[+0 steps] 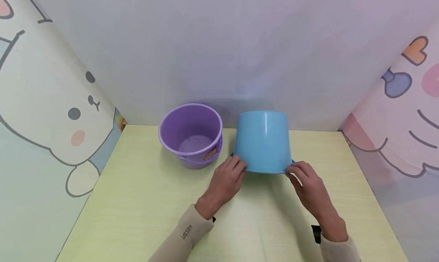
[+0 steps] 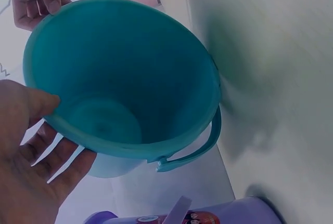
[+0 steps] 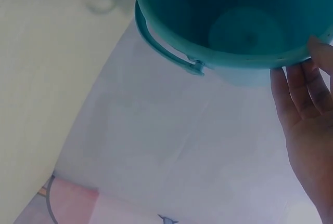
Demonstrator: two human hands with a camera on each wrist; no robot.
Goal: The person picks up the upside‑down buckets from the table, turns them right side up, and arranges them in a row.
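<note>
The left hand [image 1: 224, 180] is pinching the rim of a blue bucket [image 1: 264, 140] at its left side, thumb lying inside the mouth and fingers spreading along the outside; the right hand [image 1: 310, 186] is pinching the same rim at the right, its thumb likewise lying inside and its fingers outside; neither hand is opening wide. The blue bucket is tilting over the far half of a pale yellow table [image 1: 137, 216], its base pointing up and away and its mouth facing the person (whether the lower rim is touching the tabletop, one cannot tell); its handle [image 2: 197, 154] is hanging on the side toward the table.

Just to the left, well within the table's far edge, a purple bucket [image 1: 186, 123] is standing upright and apart from the blue one, its mouth opening upward; its own handle is hanging down across a small label [image 1: 210, 152]; a grey-lavender wall [image 1: 219, 45] is rising behind both, and cartoon figures are decorating the side panels [image 1: 41, 98].
</note>
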